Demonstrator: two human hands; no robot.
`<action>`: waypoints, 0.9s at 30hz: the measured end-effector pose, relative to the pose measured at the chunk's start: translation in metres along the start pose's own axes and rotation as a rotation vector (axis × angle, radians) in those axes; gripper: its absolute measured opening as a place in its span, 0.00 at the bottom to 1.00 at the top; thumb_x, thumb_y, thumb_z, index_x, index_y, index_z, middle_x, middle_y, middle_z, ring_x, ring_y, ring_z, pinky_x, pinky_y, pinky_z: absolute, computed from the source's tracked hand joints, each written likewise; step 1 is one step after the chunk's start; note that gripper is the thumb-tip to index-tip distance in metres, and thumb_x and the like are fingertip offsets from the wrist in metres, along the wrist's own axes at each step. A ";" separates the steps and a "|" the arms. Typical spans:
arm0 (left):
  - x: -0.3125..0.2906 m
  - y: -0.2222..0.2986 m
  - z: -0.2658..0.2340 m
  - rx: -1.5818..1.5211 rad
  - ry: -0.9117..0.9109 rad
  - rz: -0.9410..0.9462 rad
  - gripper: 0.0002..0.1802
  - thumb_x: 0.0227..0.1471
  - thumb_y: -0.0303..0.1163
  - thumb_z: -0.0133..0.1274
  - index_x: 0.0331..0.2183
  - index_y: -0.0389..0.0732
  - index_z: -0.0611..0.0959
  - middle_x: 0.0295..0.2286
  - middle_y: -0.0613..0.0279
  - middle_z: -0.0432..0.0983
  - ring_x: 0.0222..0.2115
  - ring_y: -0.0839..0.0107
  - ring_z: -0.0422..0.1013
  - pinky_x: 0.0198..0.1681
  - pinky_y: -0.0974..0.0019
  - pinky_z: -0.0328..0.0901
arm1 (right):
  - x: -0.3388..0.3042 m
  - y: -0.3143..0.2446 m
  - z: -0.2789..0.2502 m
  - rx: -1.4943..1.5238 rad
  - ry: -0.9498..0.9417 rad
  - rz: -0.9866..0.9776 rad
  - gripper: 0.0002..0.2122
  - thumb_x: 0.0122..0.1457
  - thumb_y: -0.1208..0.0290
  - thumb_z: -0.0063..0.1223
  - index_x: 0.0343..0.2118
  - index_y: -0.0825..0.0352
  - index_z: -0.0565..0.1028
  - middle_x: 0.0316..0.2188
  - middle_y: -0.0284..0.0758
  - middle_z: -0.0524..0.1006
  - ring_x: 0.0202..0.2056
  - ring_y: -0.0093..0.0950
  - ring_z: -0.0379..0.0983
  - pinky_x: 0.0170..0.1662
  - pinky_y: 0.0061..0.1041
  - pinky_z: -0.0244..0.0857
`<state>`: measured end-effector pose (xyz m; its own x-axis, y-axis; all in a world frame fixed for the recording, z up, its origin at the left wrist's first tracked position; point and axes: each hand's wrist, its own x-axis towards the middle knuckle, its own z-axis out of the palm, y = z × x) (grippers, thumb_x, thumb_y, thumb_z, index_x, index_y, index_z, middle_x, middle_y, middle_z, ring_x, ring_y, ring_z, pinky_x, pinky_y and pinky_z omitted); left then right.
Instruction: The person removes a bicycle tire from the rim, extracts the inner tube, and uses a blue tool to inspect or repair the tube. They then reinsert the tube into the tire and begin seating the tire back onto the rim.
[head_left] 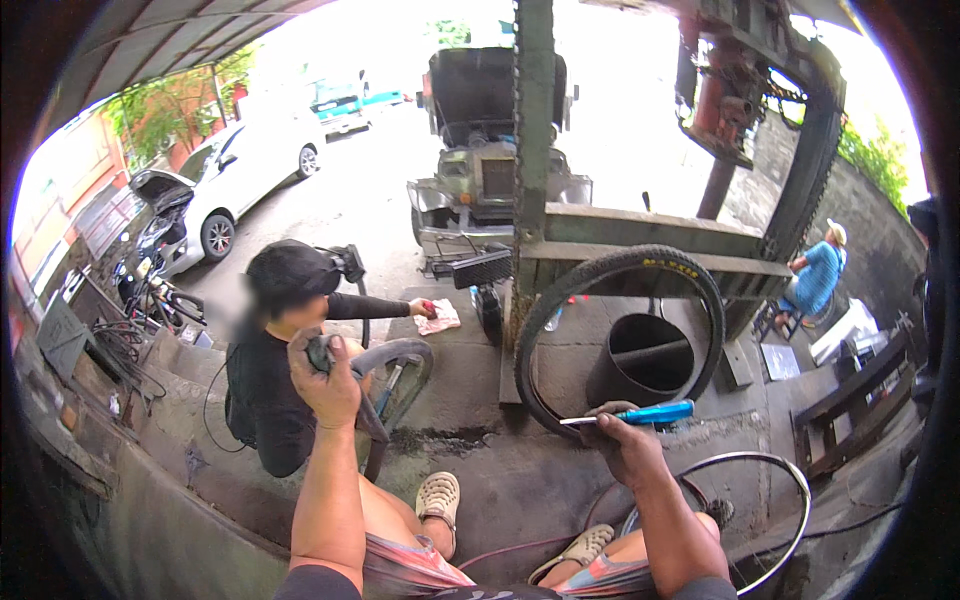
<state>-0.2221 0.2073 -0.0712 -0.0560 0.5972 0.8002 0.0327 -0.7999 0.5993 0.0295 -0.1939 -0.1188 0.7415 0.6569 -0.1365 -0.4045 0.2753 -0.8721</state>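
My left hand (328, 388) is raised on the left, its fingers closed round a bunched part of a dark grey rubber inner tube (418, 375). The rest of the tube hangs in a loop to the right of that hand. My right hand (628, 446) grips a screwdriver with a blue handle (655, 412), its metal shaft pointing left. Just beyond it stands a black bicycle tire (712, 300), upright, its lower edge close to my right fingers. Whether those fingers also touch the tire, I cannot tell.
A co-worker in black (275, 390) sits close on my left, one arm reaching to a cloth (437, 317). Behind the tire are a black bin (600, 385) and a heavy steel frame (533, 150). A silver wheel rim (803, 490) lies by my right leg.
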 end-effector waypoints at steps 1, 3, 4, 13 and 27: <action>0.000 0.002 -0.001 0.017 -0.004 0.013 0.22 0.66 0.40 0.66 0.52 0.32 0.82 0.46 0.50 0.81 0.47 0.59 0.77 0.54 0.57 0.71 | -0.004 -0.003 0.005 0.023 0.006 0.013 0.09 0.67 0.80 0.64 0.48 0.70 0.79 0.43 0.45 0.85 0.43 0.42 0.86 0.52 0.45 0.84; 0.001 0.009 -0.002 0.009 -0.002 -0.004 0.22 0.66 0.38 0.66 0.51 0.33 0.82 0.46 0.50 0.81 0.46 0.58 0.79 0.52 0.56 0.72 | -0.003 -0.004 0.008 0.018 0.022 0.009 0.09 0.65 0.76 0.70 0.46 0.69 0.83 0.42 0.38 0.86 0.45 0.30 0.84 0.52 0.31 0.78; -0.001 0.008 -0.002 -0.008 -0.005 -0.033 0.21 0.66 0.38 0.66 0.51 0.33 0.82 0.45 0.50 0.81 0.45 0.58 0.79 0.52 0.55 0.72 | -0.003 -0.002 0.006 0.020 0.032 0.007 0.09 0.64 0.77 0.70 0.46 0.69 0.83 0.43 0.39 0.86 0.45 0.31 0.84 0.52 0.32 0.78; 0.001 0.014 0.002 0.011 0.002 0.028 0.18 0.64 0.33 0.67 0.50 0.34 0.82 0.37 0.53 0.82 0.37 0.59 0.80 0.44 0.56 0.73 | -0.007 -0.007 0.013 0.106 0.030 0.019 0.11 0.65 0.77 0.69 0.48 0.71 0.81 0.44 0.42 0.86 0.45 0.37 0.85 0.54 0.40 0.81; -0.005 -0.009 -0.001 -0.109 -0.021 -0.109 0.24 0.66 0.42 0.66 0.52 0.32 0.82 0.48 0.51 0.80 0.49 0.57 0.77 0.58 0.55 0.70 | 0.000 0.000 0.006 0.061 0.071 0.088 0.10 0.69 0.75 0.66 0.50 0.70 0.81 0.41 0.41 0.87 0.43 0.39 0.87 0.48 0.43 0.83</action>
<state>-0.2229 0.2116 -0.0811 -0.0328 0.6809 0.7316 -0.0807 -0.7314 0.6771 0.0266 -0.1897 -0.1164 0.7366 0.6300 -0.2461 -0.5000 0.2621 -0.8254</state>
